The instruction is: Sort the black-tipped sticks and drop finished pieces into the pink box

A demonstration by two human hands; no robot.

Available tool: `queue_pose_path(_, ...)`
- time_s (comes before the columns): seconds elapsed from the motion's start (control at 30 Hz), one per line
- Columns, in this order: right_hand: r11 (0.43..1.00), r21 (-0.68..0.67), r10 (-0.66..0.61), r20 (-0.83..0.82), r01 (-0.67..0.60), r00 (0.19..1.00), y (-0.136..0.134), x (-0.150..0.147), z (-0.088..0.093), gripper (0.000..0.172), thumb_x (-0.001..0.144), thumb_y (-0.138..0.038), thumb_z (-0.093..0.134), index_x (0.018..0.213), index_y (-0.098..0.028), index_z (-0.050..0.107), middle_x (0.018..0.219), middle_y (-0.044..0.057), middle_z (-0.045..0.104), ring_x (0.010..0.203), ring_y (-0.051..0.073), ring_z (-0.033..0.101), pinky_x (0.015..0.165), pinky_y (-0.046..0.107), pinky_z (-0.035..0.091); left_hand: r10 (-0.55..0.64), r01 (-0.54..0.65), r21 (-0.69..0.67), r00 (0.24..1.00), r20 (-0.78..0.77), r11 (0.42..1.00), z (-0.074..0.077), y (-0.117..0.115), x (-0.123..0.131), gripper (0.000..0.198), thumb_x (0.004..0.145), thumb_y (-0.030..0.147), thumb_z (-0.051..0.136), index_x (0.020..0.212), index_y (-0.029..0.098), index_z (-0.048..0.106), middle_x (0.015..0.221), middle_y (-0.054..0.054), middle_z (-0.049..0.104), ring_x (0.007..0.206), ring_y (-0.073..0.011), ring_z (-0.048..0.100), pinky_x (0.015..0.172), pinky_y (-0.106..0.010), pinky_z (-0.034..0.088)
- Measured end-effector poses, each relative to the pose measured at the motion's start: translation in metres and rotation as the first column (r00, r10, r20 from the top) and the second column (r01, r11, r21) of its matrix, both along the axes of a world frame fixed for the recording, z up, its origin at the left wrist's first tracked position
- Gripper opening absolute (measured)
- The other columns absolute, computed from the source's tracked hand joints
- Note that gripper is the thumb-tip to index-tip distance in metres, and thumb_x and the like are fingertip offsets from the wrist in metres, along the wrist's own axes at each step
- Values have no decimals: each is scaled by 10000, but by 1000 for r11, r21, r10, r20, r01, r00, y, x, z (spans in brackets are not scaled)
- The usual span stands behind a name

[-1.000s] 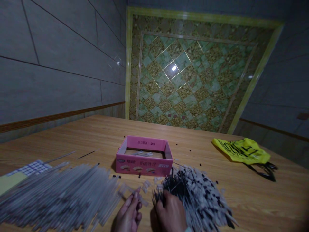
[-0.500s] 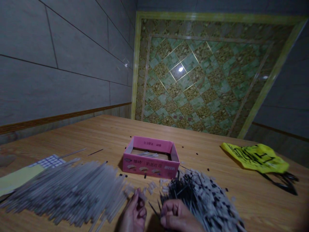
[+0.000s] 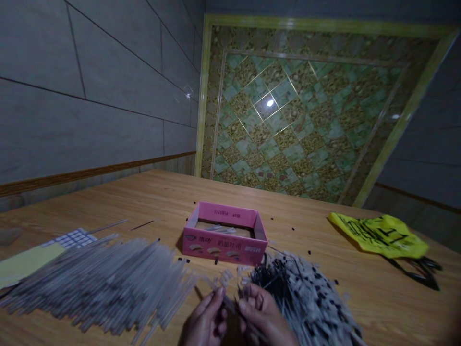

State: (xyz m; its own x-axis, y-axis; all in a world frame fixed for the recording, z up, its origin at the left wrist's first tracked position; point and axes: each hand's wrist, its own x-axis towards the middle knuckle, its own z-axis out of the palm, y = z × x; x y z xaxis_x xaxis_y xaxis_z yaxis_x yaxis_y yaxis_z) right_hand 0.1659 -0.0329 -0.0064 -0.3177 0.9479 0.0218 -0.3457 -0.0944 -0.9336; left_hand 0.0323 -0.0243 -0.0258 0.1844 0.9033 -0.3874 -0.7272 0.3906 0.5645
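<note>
My left hand [image 3: 206, 318] is closed in a pinch at the bottom middle, with a small translucent plastic piece [image 3: 228, 302] at its fingertips. Close beside it, my right hand [image 3: 267, 315] is closed on thin dark sticks [image 3: 258, 332]. The fingertips of both hands nearly meet, and blur hides the exact contact. Left of my hands lies a wide heap of clear thin tubes [image 3: 108, 283]. To the right is a pile of dark sticks with whitish and black ends [image 3: 309, 288]. Small clear pieces [image 3: 224, 277] are scattered just beyond my fingers.
An open pink cardboard box [image 3: 223, 250] stands ahead, with a few clear tubes [image 3: 219, 229] inside. A yellow plastic bag [image 3: 382, 236] with black straps lies at the right. A yellow-green sheet [image 3: 29, 264] rests at the left. Small black bits dot the wooden table [image 3: 151, 192].
My hands have come closer together, the left moving right and the right shifting slightly left and up. The heaps and the box stay in place.
</note>
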Motion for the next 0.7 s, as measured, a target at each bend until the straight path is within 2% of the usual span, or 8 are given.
queue_pose_path(0.07, 995, 25, -101, -15, 101, 995, 2, -4, -4, 355, 751, -496, 603, 703, -190, 430, 466, -51, 527, 276, 24, 313, 301, 151, 189, -28, 38, -96, 994, 101, 995, 5, 0, 0, 116, 723, 206, 661, 707, 104, 608, 524, -2, 542, 438, -57, 492, 360, -126, 322)
queue_pose_path(0.13, 977, 54, -209, 30, 207, 977, 3, -8, -9, 341, 822, -493, 504, 681, -192, 426, 476, -60, 487, 298, 30, 301, 315, 159, 177, 60, -7, -187, 959, 279, 982, 11, 1, -2, 114, 808, 168, 551, 716, 108, 581, 572, -10, 564, 423, -30, 486, 358, -98, 332)
queue_pose_path(0.23, 928, 206, -361, 283, 312, 889, 3, -12, -14, 214, 809, -344, 551, 687, -176, 497, 533, -37, 503, 431, 80, 429, 405, 179, 296, 175, -58, -229, 827, 534, 972, 18, 2, -6, 215, 895, 166, 375, 798, 111, 559, 647, -19, 581, 414, -1, 470, 347, -65, 328)
queue_pose_path(0.3, 891, 383, -421, 502, 242, 755, 1, -17, -14, 42, 745, -181, 571, 707, -165, 579, 638, 5, 570, 618, 139, 531, 561, 224, 392, 186, -53, -228, 765, 616, 972, 20, 2, -9, 273, 915, 199, 312, 813, 103, 547, 656, -28, 579, 410, 0, 463, 341, -64, 339)
queue_pose_path(0.37, 854, 516, -450, 667, 67, 594, 0, -23, -13, 143, 696, -95, 542, 751, -189, 636, 770, 28, 608, 775, 179, 546, 686, 261, 404, 196, -60, -226, 735, 649, 972, 20, 1, -10, 295, 919, 222, 296, 809, 99, 540, 658, -32, 577, 410, -1, 461, 342, -65, 351)
queue_pose_path(0.47, 788, 584, -472, 777, -196, 417, 2, -34, -18, 288, 660, -95, 555, 878, -256, 653, 945, 25, 595, 893, 205, 509, 740, 273, 407, 203, -63, -227, 712, 672, 972, 19, 1, -10, 291, 917, 244, 308, 803, 103, 535, 656, -27, 569, 402, 1, 450, 336, -67, 354)
queue_pose_path(0.57, 757, 596, -500, 792, -267, 349, 7, -42, -29, 392, 677, -93, 542, 1026, -259, 610, 1029, 45, 584, 954, 231, 493, 785, 292, 421, 208, -63, -233, 708, 675, 970, 19, 1, -10, 279, 917, 222, 309, 793, 117, 536, 659, -22, 559, 398, 4, 445, 334, -64, 350)
queue_pose_path(0.7, 787, 569, -480, 807, -238, 344, 12, -43, -38, 425, 692, -113, 531, 1102, -222, 565, 969, 65, 603, 879, 227, 555, 746, 285, 458, 202, -79, -210, 715, 669, 974, 20, 0, -10, 285, 921, 210, 289, 803, 125, 535, 662, -16, 551, 397, 9, 433, 334, -61, 341)
